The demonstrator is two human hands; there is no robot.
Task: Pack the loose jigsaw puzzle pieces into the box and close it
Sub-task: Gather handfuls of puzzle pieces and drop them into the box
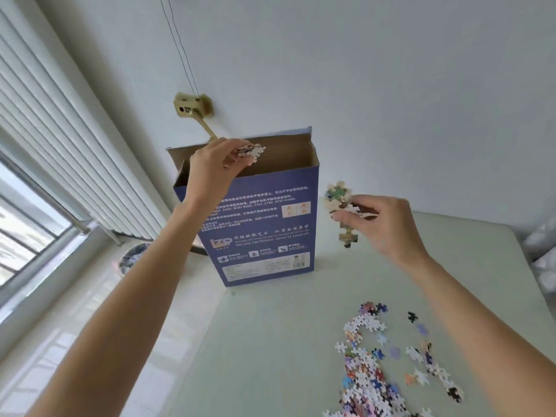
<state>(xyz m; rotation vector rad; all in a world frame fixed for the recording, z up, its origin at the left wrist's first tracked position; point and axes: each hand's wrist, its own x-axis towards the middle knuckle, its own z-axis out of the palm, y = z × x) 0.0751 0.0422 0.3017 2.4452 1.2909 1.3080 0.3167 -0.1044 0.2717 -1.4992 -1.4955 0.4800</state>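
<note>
Box (264, 230) of blue card stands upright at the far left edge of the pale desk (270, 356), its top flaps open and its brown inside showing, with printed text on the side facing the camera. The left hand (210, 170) is raised over the open mouth of the box, its grip pinched on a small clump of puzzle pieces (249, 153) held just above the opening. The right hand (385, 224) hangs in the air just to the right of the box, apart from it, its grip closed with thumb and fingers on a joined strip of pieces (341, 206) that dangles below the fingers. Both forearms reach in from the bottom corners of the head view.

A loose heap of puzzle pieces (370, 371) lies on the desk at the lower right, well apart from the box, with a few single pieces scattered beside it. Left of the desk, a white radiator (45, 145) runs under a window (21, 230), and a round bin (132, 257) sits on the floor near the box. A tan fitting (192, 106) is fixed to the white wall behind the box.
</note>
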